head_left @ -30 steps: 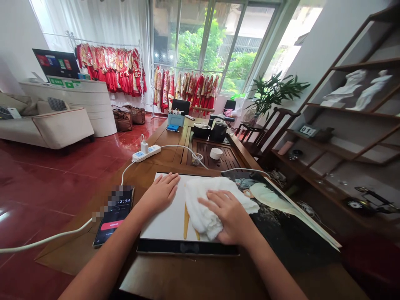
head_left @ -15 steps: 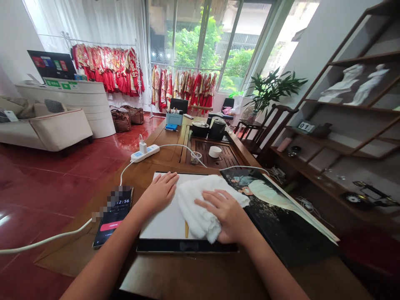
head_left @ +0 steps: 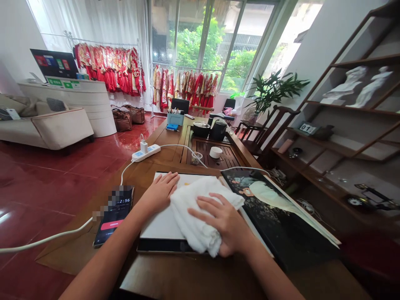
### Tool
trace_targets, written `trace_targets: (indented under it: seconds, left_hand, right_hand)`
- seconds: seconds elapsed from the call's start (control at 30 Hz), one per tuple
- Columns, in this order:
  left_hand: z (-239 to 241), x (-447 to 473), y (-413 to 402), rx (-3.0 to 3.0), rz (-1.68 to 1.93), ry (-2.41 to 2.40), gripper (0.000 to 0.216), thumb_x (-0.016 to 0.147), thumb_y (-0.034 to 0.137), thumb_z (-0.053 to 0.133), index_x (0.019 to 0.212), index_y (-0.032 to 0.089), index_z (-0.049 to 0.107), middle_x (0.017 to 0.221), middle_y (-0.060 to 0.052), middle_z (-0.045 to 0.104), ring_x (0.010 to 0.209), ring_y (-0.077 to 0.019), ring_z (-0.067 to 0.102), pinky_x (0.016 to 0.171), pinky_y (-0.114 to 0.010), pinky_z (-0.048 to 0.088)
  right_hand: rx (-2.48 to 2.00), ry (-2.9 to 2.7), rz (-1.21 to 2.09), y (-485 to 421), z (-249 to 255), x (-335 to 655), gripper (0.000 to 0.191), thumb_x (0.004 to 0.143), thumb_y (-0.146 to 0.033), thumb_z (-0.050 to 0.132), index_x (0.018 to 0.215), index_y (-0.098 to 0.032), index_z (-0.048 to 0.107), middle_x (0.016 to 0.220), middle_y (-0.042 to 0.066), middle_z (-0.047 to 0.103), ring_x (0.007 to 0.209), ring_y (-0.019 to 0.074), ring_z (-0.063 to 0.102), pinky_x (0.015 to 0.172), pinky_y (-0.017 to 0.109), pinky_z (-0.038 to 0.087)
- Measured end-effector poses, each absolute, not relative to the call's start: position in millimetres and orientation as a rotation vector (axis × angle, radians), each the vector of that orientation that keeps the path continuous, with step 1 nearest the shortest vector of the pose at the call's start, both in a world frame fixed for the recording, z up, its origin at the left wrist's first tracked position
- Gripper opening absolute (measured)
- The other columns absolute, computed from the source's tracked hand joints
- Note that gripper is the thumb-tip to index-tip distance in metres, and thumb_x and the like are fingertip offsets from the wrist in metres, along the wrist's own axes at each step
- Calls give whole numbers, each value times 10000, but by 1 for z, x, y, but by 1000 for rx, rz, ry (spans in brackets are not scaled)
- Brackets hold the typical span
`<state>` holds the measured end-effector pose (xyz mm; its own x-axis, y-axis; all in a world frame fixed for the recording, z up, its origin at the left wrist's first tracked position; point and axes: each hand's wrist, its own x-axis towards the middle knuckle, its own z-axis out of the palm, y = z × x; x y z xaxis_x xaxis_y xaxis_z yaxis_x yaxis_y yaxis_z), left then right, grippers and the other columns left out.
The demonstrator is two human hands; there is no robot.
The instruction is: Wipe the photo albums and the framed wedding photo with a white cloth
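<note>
A white towel (head_left: pixel 196 214) lies bunched over a white board with a dark lower edge (head_left: pixel 161 225). My right hand (head_left: pixel 218 218) presses on the towel and grips its near edge, the fingers lying across the top. Flat on the board's upper left part rests my left hand (head_left: pixel 164 187), its fingers stretched out and holding nothing. The towel covers much of the board's right side, and a small bit of yellow shows just above the towel. To the right, a dark photo album or large picture print (head_left: pixel 281 212) shows a figure in pale clothing.
A phone (head_left: pixel 114 216) lies left of my left forearm, by a white cable. Further off are a power strip (head_left: pixel 146 153), a white cup (head_left: pixel 215 152) on the slatted tea tray (head_left: pixel 229 160), and a black kettle (head_left: pixel 218 130). Shelves (head_left: pixel 353 148) stand at the right.
My right hand has slid the towel slightly left and toward me. The lower yellow mark is now covered and one above the towel shows. My left hand has stayed in place.
</note>
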<state>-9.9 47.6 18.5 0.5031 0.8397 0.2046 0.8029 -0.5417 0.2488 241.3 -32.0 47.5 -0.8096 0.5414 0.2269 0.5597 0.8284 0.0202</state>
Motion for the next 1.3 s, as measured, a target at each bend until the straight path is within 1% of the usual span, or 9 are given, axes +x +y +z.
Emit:
trace_targets:
  seconds: [0.1,0.17,0.3,0.5,0.67,0.83,0.93,1.1,1.3]
  left_hand:
    - [19,-10,49,2619,441,1441,473,1010,349,223,1439,216,370,1530,-41,325,1427,-187,241,1156,-430,211]
    - [19,-10,49,2623,432,1438,474,1009,345,221,1441,215,367,1531,-39,323,1427,-187,240,1155,-433,214]
    - [19,-10,47,2629,447,1440,478,1001,339,236,1447,219,357,1532,-35,321,1428,-198,238,1157,-442,215]
    - [16,-10,48,2624,472,1451,482,1000,369,242,1447,233,360,1528,-26,330,1419,-199,264,1160,-445,213]
    - [17,-9,47,2617,466,1453,482,1000,359,235,1449,230,355,1532,-27,321,1424,-197,250,1159,-442,213]
    - [16,-9,49,2620,447,1438,478,1007,348,221,1451,227,351,1536,-32,312,1428,-190,238,1158,-428,212]
    - [15,-9,51,2625,444,1452,475,1008,351,223,1445,225,360,1535,-31,313,1426,-190,243,1156,-432,214]
    - [18,-9,48,2633,434,1434,477,1000,331,236,1445,215,363,1533,-40,319,1428,-195,239,1156,-439,216]
    - [19,-9,46,2612,473,1446,483,997,363,240,1442,227,368,1528,-33,330,1423,-201,253,1159,-442,213]
  right_hand:
    - [-688,-2875,-58,-35,47,237,915,597,-394,566,1466,-280,304,1402,105,488,1308,320,404,1079,506,151]
    - [-726,-2869,-46,-34,48,238,907,602,-375,566,1465,-283,303,1424,96,470,1306,305,410,1084,488,154]
    - [-1072,-2715,-134,-28,52,246,858,613,-264,552,1446,-274,346,1417,102,476,1297,277,423,1072,467,203]
    - [-1481,-2463,-218,-22,56,252,797,607,-193,524,1399,-234,437,1335,137,535,1230,297,470,1003,466,305]
    - [-1220,-2631,-184,-28,54,247,892,555,-212,532,1433,-248,379,1338,129,524,1246,300,457,1041,483,245]
    - [-790,-2846,-83,-36,47,238,970,561,-348,569,1480,-287,265,1392,107,488,1298,319,405,1066,500,160]
    - [-677,-2884,-36,-37,45,236,982,566,-396,586,1484,-296,251,1420,105,466,1308,315,396,1073,488,135]
    - [-948,-2742,-35,-29,49,244,894,582,-291,584,1443,-303,342,1408,84,485,1290,274,425,1073,446,177]
    - [-1396,-2482,-152,-23,56,248,797,595,-199,544,1385,-236,449,1334,115,541,1212,289,482,1016,447,283]
